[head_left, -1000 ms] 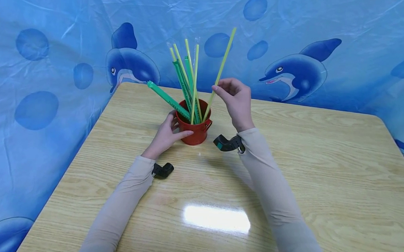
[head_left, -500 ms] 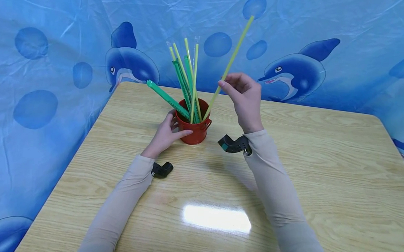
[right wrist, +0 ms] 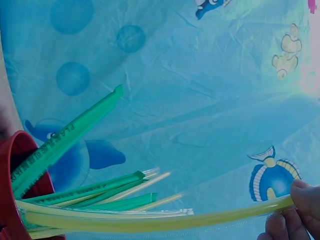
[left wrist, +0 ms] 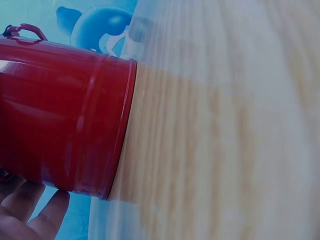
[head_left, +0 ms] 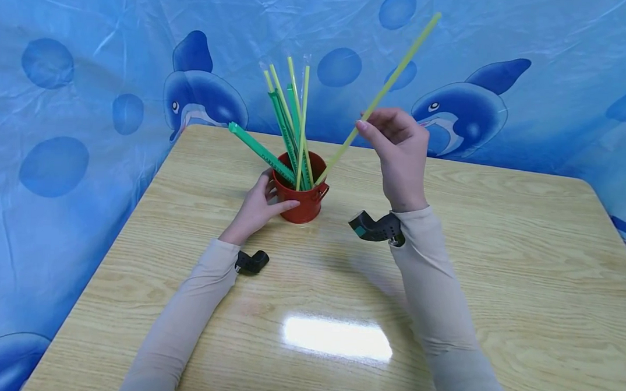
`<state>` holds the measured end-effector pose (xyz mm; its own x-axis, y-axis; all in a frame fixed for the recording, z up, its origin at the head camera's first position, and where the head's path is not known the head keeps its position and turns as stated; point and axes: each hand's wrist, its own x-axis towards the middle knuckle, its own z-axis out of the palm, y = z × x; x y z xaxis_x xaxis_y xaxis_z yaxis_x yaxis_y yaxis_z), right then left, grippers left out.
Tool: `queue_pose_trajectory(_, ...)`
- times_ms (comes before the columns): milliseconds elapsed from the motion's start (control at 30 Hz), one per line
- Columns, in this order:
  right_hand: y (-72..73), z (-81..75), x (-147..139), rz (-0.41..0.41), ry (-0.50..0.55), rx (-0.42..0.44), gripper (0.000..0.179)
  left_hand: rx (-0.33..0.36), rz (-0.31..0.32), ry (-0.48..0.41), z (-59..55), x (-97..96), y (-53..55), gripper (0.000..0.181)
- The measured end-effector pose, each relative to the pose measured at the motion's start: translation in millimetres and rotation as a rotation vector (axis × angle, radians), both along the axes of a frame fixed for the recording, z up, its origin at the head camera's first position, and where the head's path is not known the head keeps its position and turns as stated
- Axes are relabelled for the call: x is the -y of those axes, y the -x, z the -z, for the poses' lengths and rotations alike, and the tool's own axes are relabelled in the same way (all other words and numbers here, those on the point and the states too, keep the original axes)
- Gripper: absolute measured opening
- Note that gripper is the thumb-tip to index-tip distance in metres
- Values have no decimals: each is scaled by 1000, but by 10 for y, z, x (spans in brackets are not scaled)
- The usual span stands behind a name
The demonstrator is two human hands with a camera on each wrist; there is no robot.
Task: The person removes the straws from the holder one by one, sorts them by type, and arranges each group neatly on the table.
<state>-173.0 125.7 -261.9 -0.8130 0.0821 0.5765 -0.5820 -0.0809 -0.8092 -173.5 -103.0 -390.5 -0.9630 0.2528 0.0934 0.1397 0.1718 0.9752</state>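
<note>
A small red metal bucket (head_left: 300, 211) stands upright on the table, holding several drinking straws. My left hand (head_left: 253, 213) grips its left side, thumb across the front and fingers behind; in the left wrist view those fingers (left wrist: 50, 212) lie along the bucket's wall. Between thumb and fingertips, my right hand (head_left: 401, 155) pinches a long yellow straw (head_left: 405, 62) about midway. This straw slants up to the right, its lower end still inside the bucket's rim. In the right wrist view it bows slightly and has clear film along it. Green paper-wrapped straws (right wrist: 67, 145) and thin yellow ones lean leftward in the bucket.
The wood-grain table (head_left: 498, 273) spreads out to the right and in front, with a bright light reflection (head_left: 338, 338) near the middle. Behind and to the left hangs a blue dolphin-print sheet (head_left: 320, 21). Black wrist cameras (head_left: 377, 227) sit under both sleeves.
My right hand has moved right and slightly up with the yellow straw, which now leans further right and sits higher out of the bucket. The left hand and bucket have stayed put.
</note>
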Motion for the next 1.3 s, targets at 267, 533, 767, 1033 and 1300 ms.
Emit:
queue_pose_trajectory(267,-44,-1,-60,26,40,-25,8,1,-1,-7,-3,-2,6,79)
queue_pose_trajectory(533,-80,-2,-136,-7,98,-42,6,2,13,-33,-1,-8,24,80)
queue_pose_trajectory(767,-102,18,-184,-13,154,-42,8,11,13,-32,12,-1,29,81)
queue_pose_trajectory(1033,-131,91,-252,-64,191,31,7,-13,6,-11,14,6,18,77)
queue_pose_trajectory(1300,-124,257,-325,-75,116,164,4,-8,2,-4,-10,2,12,77)
